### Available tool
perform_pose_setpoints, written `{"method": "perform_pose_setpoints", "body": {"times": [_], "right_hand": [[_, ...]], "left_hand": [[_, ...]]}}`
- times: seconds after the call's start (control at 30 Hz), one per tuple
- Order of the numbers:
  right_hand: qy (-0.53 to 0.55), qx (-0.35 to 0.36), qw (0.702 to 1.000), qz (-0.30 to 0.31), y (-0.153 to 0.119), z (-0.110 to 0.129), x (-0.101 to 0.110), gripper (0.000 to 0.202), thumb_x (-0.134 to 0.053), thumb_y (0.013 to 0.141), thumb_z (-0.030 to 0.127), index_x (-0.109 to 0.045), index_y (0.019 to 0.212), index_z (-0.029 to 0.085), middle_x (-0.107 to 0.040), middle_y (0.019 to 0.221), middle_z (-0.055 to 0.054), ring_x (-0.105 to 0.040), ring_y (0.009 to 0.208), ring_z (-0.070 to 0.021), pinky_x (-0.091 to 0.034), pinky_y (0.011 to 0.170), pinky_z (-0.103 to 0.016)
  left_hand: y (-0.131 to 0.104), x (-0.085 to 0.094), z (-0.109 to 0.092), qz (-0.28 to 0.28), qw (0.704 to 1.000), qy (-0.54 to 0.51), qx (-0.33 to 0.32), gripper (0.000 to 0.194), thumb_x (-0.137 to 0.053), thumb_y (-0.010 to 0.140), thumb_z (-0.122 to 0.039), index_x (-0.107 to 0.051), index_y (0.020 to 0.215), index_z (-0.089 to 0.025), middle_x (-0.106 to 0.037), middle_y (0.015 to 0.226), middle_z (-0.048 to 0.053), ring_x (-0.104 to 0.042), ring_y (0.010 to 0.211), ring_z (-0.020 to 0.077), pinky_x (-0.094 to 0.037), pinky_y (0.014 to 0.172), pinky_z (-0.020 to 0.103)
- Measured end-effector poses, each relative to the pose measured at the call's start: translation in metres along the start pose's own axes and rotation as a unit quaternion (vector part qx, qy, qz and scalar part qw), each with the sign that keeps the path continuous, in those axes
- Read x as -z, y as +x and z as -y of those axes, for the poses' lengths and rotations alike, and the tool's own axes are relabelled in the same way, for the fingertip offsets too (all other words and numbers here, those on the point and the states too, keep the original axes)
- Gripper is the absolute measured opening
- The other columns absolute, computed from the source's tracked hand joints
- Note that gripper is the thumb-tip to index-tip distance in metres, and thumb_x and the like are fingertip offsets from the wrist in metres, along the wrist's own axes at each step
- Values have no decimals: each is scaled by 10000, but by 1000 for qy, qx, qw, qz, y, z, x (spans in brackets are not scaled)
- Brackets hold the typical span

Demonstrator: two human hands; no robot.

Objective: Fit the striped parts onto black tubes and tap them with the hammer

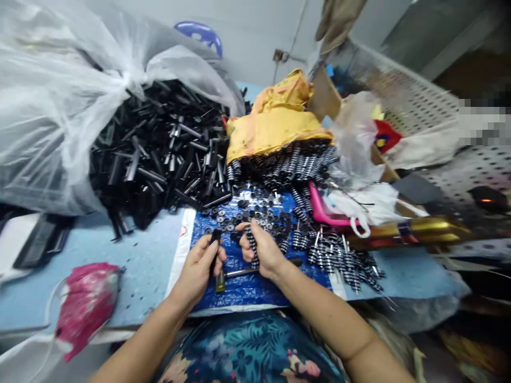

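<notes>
Above a blue plastic sheet, my left hand is closed around a short black tube. My right hand grips a dark ribbed spiral piece, a little to the right. Below the hands, a hammer lies on the sheet; its metal shaft and olive-coloured head show, the head just under my left hand. Small dark round caps are scattered beyond both hands. More ribbed pieces with thin metal pins lie in a heap to the right.
A clear plastic bag spills black tubes at the left. Yellow cloth covers more ribbed pieces at the back. A pink mask lies at the left front. White cloth and a perforated crate stand right.
</notes>
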State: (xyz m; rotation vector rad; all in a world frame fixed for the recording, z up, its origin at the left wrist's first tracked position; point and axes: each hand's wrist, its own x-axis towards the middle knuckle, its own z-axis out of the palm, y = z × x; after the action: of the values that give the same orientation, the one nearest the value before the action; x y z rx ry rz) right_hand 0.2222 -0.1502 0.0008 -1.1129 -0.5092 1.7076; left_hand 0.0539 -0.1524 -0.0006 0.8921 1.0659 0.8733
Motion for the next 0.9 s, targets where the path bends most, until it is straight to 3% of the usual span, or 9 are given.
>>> {"method": "perform_pose_setpoints", "body": {"times": [0.17, 0.27, 0.37, 0.43, 0.5, 0.6, 0.67, 0.8, 0.9], "right_hand": [[14, 75, 997, -24, -4, -9, -14, 555, -637, 807, 731, -657, 975, 202, -533, 616, 53, -447, 463, -81, -373, 449, -216], [-18, 128, 991, -42, -6, -17, -22, 543, -559, 882, 707, -694, 950, 186, -687, 881, -44, -654, 798, -168, -545, 732, -300], [-162, 204, 965, 3, -11, -22, -10, 576, -475, 945, 683, -655, 1233, 218, -652, 1268, -106, -592, 1231, -269, -505, 1029, -433], [-306, 324, 893, 62, -15, -21, 7, 832, -642, 840, 695, -400, 1517, 278, -429, 1542, -120, -371, 1457, -328, -450, 1113, -516], [-443, 419, 785, 111, -20, -20, 24, 1105, -794, 728, 634, -204, 1600, 299, -229, 1647, -132, -200, 1526, -375, -358, 1170, -601], [-513, 491, 686, 157, -27, -19, 35, 1018, -807, 813, 391, -184, 1607, 256, -291, 1615, -172, -327, 1484, -351, -394, 1168, -565], [-514, 510, 672, 155, -31, -18, 35, 945, -785, 837, 288, -228, 1596, 210, -392, 1553, -191, -423, 1430, -328, -445, 1148, -514], [-507, 505, 685, 138, -41, -20, 29, 988, -835, 783, 349, -271, 1581, 196, -437, 1516, -200, -455, 1402, -350, -464, 1128, -543], [-494, 520, 681, 143, -44, -24, 26, 981, -826, 794, 356, -263, 1582, 199, -434, 1516, -201, -464, 1395, -345, -475, 1116, -548]], "left_hand": [[-7, -12, 7, -69, 992, 82, -69, 303, -707, 823, -454, -609, 864, -170, -615, 687, -36, -491, 522, 77, -397, 521, 212], [-8, -26, 7, -69, 981, 132, -121, 274, -780, 729, -354, -676, 902, -168, -660, 781, -8, -573, 700, 131, -460, 665, 251], [-9, -29, 5, -52, 984, 130, -113, 227, -753, 739, -356, -662, 799, -158, -583, 683, -24, -494, 644, 116, -414, 624, 251], [-12, -24, 2, -38, 991, 97, -79, 259, -751, 749, -384, -632, 764, -155, -530, 648, -34, -441, 612, 103, -376, 586, 244], [-18, -17, -1, -17, 996, 71, -46, 292, -769, 743, -401, -619, 764, -151, -517, 655, -33, -427, 616, 100, -362, 585, 243], [-27, -12, -2, 7, 997, 67, -24, 329, -792, 732, -421, -619, 769, -144, -511, 676, -28, -424, 639, 102, -352, 600, 244], [-30, -13, 1, 9, 998, 61, -15, 370, -766, 763, -479, -608, 766, -144, -496, 669, -30, -410, 622, 97, -339, 588, 243], [-31, -20, 8, -21, 999, 25, 2, 498, -489, 928, -634, -612, 857, -157, -499, 641, -29, -363, 531, 87, -307, 533, 246], [-32, -25, 11, -46, 999, -24, -3, 480, -562, 900, -626, -646, 901, -154, -573, 730, -1, -461, 634, 109, -382, 610, 246]]}}
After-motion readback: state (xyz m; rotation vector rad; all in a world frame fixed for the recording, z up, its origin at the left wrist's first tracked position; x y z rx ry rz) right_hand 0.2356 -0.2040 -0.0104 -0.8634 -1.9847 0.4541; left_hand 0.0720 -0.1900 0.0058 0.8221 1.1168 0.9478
